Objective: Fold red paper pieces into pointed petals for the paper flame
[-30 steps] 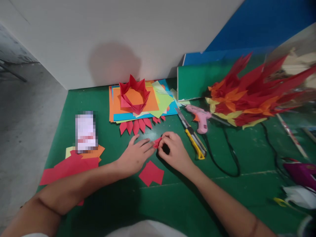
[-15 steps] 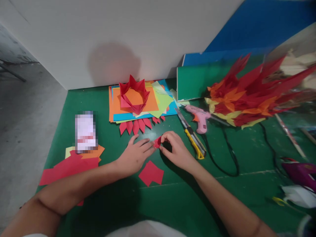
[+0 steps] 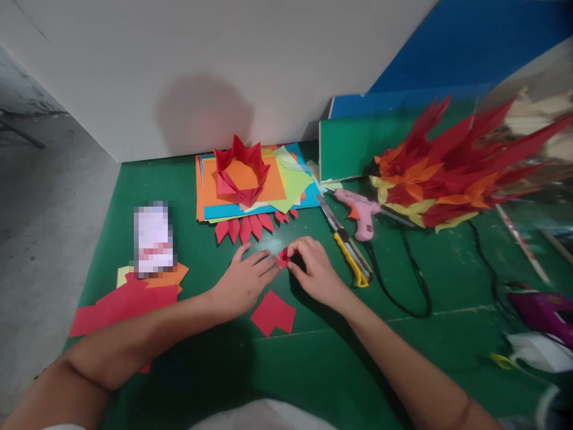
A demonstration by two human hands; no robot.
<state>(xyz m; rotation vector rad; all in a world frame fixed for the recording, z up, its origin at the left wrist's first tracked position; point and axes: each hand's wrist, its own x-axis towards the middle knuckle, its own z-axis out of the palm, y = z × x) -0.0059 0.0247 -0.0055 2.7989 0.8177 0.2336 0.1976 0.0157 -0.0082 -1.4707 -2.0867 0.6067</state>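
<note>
A small folded piece of red paper (image 3: 283, 258) lies between my two hands, low over the table. My left hand (image 3: 244, 280) reaches in palm down, its outer fingers spread and its index fingertip on the paper's left edge; its thumb is hidden. With thumb and index finger, my right hand (image 3: 313, 269) pinches the paper from the right. Just below them is a loose red paper cutout (image 3: 273, 313), notched at its lower edge. Several folded red paper petals (image 3: 245, 229) sit in a row beyond my left hand.
A red paper ring (image 3: 244, 194) stands on stacked coloured sheets (image 3: 215, 212). To the right are a yellow utility knife (image 3: 351, 260), a pink glue gun (image 3: 360, 215) with its cord, and a red-orange paper flame (image 3: 447, 167). Red paper scraps (image 3: 134, 301) and a blurred-out rectangular object (image 3: 154, 239) lie left.
My right thumb and fingertips have shifted slightly over the small red paper, covering more of it. The view has moved a little; my left hand stays put.
</note>
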